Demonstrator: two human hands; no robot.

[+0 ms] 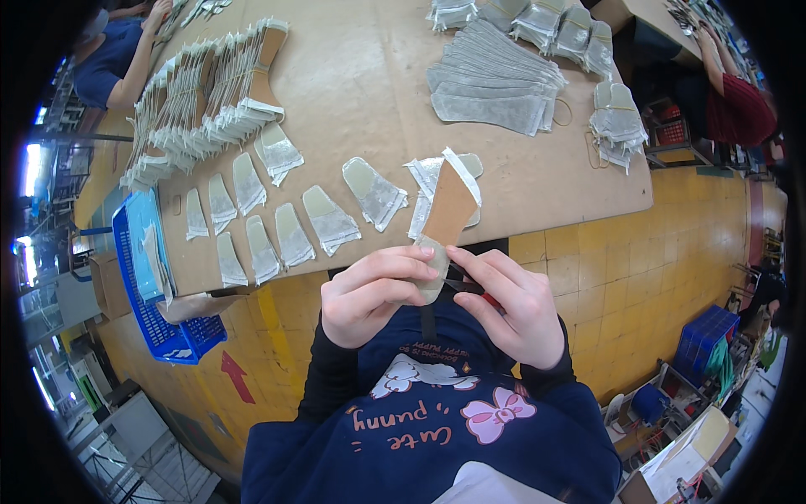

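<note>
Together, left hand (pixel 369 294) and right hand (pixel 512 307) pinch a tan insole piece (pixel 445 214); fingers hide its lower end (a dark tool barely shows).

You get bright, even overhead light w/ soft, faint shadows on the tabletop (pixel 353 92). Strong glare at far left, where a blown-out window strip (pixel 32 168) burns white. Fisheye bends the tabletop edges hard; black vignette rings the frame. Center is sharp; rim areas go soft & smeared, esp. lower left and right.

Tan shoe piece (pixel 447 210) between both hands
</note>
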